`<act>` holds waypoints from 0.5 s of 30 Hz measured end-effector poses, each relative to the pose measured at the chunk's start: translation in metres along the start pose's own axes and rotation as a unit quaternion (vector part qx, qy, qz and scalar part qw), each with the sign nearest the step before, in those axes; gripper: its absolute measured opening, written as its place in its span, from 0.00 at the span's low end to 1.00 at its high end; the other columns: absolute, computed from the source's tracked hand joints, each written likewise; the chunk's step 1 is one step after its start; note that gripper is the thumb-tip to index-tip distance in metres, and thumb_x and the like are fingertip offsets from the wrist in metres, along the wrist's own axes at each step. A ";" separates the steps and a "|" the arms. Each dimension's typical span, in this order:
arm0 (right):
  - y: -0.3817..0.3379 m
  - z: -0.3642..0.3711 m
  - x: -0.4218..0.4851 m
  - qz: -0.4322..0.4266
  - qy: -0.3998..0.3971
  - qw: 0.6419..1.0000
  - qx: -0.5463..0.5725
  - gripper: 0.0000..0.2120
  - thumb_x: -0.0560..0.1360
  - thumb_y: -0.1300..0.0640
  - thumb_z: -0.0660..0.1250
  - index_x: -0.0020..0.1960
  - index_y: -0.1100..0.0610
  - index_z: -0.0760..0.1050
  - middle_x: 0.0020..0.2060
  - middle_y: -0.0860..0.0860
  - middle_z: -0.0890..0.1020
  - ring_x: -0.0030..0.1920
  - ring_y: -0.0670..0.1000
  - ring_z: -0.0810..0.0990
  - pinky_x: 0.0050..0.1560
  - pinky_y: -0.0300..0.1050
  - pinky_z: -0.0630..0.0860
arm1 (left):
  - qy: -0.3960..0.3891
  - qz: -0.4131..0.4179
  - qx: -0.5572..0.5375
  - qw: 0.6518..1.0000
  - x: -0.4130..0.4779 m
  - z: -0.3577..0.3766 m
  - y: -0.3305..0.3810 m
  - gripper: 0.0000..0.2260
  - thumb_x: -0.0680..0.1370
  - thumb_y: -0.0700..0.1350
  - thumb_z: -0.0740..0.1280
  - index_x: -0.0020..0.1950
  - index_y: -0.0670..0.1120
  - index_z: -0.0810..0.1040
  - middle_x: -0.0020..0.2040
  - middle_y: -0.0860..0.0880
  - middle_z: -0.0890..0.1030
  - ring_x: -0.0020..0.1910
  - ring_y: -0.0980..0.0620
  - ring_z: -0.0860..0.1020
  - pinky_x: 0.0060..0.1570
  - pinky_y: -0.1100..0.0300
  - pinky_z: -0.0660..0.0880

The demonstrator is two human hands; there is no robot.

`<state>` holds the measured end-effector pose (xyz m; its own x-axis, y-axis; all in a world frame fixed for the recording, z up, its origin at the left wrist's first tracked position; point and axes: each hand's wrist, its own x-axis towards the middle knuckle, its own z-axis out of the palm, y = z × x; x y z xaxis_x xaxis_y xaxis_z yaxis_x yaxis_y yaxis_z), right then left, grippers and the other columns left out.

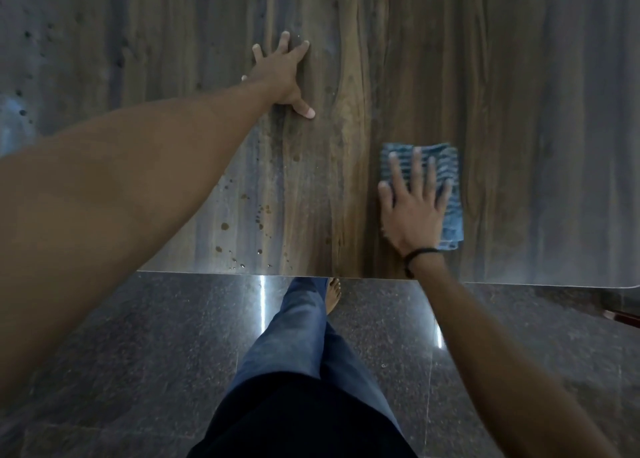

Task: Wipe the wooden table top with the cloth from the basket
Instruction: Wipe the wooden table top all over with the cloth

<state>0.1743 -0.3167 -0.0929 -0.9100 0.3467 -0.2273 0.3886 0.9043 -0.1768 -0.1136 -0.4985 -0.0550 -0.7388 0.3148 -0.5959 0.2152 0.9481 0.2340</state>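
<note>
The wooden table top (519, 76) fills the upper half of the head view, its grain running away from me. A folded blue ribbed cloth (452, 211) lies flat on it near the front edge, right of centre. My right hand (412, 204) presses down on the cloth with straight, spread fingers; a dark band sits on that wrist. My left hand (282, 73) rests flat on the bare wood farther back and to the left, fingers spread. No basket is in view.
Water droplets (242, 235) are scattered on the wood near the front edge, left of the cloth, with more at the far left. The table's front edge (519, 282) runs across the middle. Below it lie a glossy dark stone floor (138, 353) and my legs.
</note>
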 end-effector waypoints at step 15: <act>-0.040 0.008 -0.014 -0.221 -0.047 0.973 -0.050 0.25 0.85 0.41 0.44 0.82 0.41 0.50 0.82 0.47 0.50 0.81 0.55 0.49 0.78 0.66 0.44 | -0.016 0.005 -0.004 1.000 -0.005 -0.001 0.002 0.60 0.64 0.59 0.82 0.82 0.59 0.42 0.82 0.53 0.35 0.78 0.29 0.37 0.69 0.24 0.56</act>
<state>0.1727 -0.3593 -0.0900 -0.9662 -0.1021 -0.2369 -0.0584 0.9811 -0.1845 -0.1103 -0.4985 -0.0511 -0.7163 0.3257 -0.6172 0.2175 0.9445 0.2460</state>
